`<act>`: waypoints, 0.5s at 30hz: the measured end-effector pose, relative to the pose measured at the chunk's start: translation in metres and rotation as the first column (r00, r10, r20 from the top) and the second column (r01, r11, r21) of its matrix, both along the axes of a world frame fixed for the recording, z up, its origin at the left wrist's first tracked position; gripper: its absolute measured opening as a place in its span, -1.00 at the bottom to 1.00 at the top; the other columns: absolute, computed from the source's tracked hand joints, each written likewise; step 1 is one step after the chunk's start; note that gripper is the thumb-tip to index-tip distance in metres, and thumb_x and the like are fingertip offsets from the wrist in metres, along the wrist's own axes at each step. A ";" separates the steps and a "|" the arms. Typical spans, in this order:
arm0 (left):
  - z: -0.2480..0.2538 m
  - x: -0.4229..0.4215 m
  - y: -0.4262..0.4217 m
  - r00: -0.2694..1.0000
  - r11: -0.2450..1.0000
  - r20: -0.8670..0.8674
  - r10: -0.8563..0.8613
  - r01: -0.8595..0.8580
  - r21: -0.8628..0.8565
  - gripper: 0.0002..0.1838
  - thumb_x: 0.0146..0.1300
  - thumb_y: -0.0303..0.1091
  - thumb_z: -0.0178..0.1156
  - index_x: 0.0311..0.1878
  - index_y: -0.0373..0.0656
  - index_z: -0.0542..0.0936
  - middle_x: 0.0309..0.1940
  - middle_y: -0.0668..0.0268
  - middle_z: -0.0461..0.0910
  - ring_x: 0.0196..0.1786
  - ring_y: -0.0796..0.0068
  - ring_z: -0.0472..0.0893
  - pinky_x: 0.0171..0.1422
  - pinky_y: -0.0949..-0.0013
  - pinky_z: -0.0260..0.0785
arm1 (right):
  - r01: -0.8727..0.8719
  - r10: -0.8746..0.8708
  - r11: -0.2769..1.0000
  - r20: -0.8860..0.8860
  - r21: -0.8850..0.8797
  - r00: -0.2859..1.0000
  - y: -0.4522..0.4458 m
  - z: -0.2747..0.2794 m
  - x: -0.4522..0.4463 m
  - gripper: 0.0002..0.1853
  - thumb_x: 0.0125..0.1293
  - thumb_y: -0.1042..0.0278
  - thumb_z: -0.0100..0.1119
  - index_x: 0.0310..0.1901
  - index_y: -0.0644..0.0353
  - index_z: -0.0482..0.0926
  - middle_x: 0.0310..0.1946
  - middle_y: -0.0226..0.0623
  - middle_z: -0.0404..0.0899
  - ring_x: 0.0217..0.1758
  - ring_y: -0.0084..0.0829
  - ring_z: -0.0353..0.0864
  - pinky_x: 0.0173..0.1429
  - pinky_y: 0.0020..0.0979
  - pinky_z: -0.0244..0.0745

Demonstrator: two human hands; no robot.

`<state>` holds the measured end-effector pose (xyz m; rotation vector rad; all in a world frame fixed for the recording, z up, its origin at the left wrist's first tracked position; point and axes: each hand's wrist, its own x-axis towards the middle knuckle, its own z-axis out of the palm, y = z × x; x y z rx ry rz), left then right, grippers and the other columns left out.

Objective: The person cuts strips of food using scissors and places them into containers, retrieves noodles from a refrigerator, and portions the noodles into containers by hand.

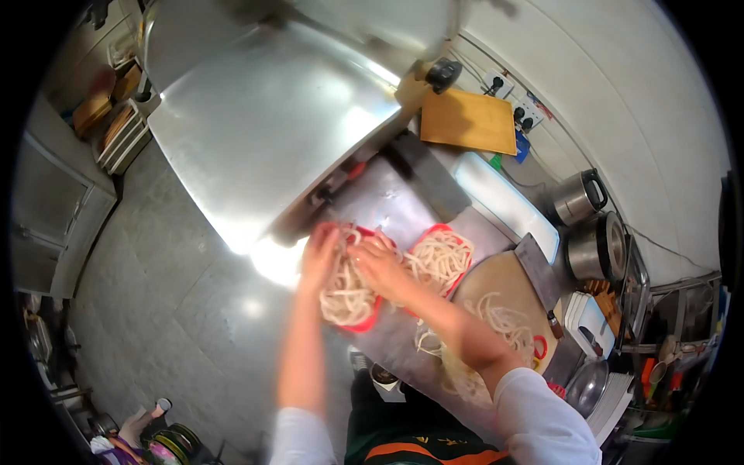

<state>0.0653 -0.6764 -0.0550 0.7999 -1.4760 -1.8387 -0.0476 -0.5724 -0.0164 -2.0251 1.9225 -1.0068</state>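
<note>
Thick pale noodles [349, 301] fill a red tray [363, 325] at the counter's front left edge. My left hand [319, 252] is at the tray's far left side, its fingers bent into the noodles and somewhat blurred. From the right, my right hand [377, 263] reaches over the same tray with curled fingers around some noodles. Both hands' fingertips are partly hidden. Just right of them, a second red tray [467, 273] is heaped with more noodles [440, 256].
A large steel machine [271, 116] stands beyond my hands. Loose noodles [504, 329] lie on a round cutting board [484, 283], with a cleaver [537, 271] on its right edge. Behind are a long white tray [508, 205], a yellow board [469, 122] and steel pots [597, 246].
</note>
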 end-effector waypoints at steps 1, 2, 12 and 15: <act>0.002 -0.002 0.002 1.000 1.000 0.010 0.018 -0.018 -0.001 -0.75 0.26 -0.26 -0.06 -0.07 -0.17 0.40 -0.18 0.28 0.44 -0.15 0.54 0.42 -0.05 0.49 0.27 | 0.006 -0.006 1.000 0.002 0.000 1.000 0.002 0.002 -0.001 -0.80 0.06 0.52 -0.02 -0.22 0.26 0.45 -0.24 -0.18 0.41 -0.12 -0.23 0.36 0.05 -0.24 0.23; 0.004 -0.004 0.004 0.999 0.999 0.021 0.038 -0.038 -0.004 -0.75 0.24 -0.24 -0.03 -0.09 -0.16 0.41 -0.24 0.28 0.46 -0.19 0.53 0.43 -0.09 0.48 0.27 | -0.036 0.036 0.998 -0.006 0.043 0.999 0.002 0.004 -0.001 -0.80 0.05 0.52 -0.01 -0.23 0.27 0.44 -0.25 -0.18 0.41 -0.11 -0.23 0.35 0.06 -0.23 0.23; 0.021 0.000 0.010 0.893 0.812 0.445 -0.069 0.309 -0.495 -0.66 0.11 -0.41 -0.15 -0.08 -0.23 0.50 0.07 0.21 0.35 0.19 0.23 0.24 0.23 0.32 0.07 | 0.312 -0.309 0.949 0.317 0.043 0.897 -0.004 0.021 -0.030 -0.78 0.14 0.48 -0.09 -0.18 0.26 0.46 -0.20 -0.12 0.45 -0.05 -0.16 0.38 0.00 -0.34 0.30; 0.020 -0.004 0.015 0.943 0.731 0.332 0.027 0.208 -0.649 -0.64 0.15 -0.28 -0.16 -0.08 -0.19 0.51 0.12 0.18 0.32 0.21 0.16 0.23 0.23 0.28 0.08 | 0.450 -0.479 0.878 0.281 0.166 0.831 -0.003 -0.007 -0.033 -0.71 0.27 0.37 -0.22 -0.04 0.26 0.41 -0.14 -0.11 0.47 -0.01 -0.26 0.41 0.08 -0.44 0.25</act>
